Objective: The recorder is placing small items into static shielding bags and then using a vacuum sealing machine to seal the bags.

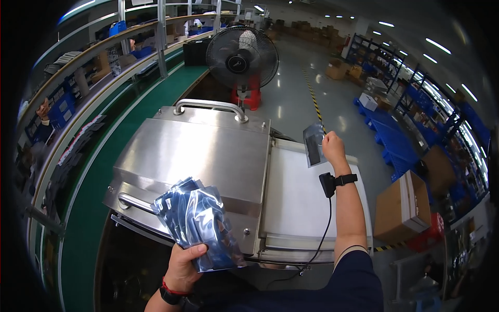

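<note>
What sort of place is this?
Probably a factory workshop: there's a stainless-steel machine up front, a blue pallet on the floor and a large cardboard box at right.

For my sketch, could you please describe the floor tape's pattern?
The floor tape has yellow and black stripes, clearest in the head view.

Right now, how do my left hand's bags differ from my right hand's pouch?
The bags form a fanned stack; the pouch looks single. The bags look bluer; the pouch, greyer. The bags are nearer you; the pouch is farther out. Both look shiny.
</note>
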`<action>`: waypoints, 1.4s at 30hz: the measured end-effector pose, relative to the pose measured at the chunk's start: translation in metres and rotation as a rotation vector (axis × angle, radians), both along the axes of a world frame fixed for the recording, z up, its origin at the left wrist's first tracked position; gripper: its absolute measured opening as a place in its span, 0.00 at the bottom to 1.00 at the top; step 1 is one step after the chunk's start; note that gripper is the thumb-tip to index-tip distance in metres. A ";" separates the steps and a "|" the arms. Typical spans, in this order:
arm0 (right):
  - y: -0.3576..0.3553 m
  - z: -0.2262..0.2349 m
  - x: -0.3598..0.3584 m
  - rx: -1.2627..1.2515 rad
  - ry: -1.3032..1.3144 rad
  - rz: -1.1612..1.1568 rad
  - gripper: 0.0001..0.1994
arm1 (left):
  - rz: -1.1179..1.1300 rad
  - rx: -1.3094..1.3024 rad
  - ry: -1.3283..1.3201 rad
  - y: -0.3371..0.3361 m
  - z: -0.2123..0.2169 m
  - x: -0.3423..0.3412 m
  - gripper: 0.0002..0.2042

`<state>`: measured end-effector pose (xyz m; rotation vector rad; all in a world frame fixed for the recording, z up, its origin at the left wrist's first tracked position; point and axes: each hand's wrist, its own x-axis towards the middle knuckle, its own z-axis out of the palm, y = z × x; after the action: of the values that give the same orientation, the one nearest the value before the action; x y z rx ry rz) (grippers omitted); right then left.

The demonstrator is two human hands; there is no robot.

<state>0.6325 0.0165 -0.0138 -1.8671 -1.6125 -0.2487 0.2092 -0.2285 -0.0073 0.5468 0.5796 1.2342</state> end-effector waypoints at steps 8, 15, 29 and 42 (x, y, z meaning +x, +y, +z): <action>-0.031 -0.005 0.097 -0.066 -0.124 -0.208 0.04 | 0.083 -0.007 0.013 -0.006 -0.004 -0.004 0.27; -0.011 -0.085 0.118 -0.136 -0.424 -0.474 0.07 | 0.108 -0.017 0.014 -0.001 -0.009 0.006 0.29; -0.009 -0.082 0.082 -0.415 -0.252 -0.260 0.09 | 0.111 0.057 0.111 -0.004 -0.012 0.011 0.30; -0.016 -0.071 0.063 -0.472 -0.333 -0.334 0.09 | 0.100 0.063 0.111 -0.005 -0.009 0.009 0.29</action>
<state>0.6953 0.0000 -0.0847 -2.5757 -1.6676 -0.3614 0.2187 -0.2332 -0.0161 0.6484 0.6698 1.3256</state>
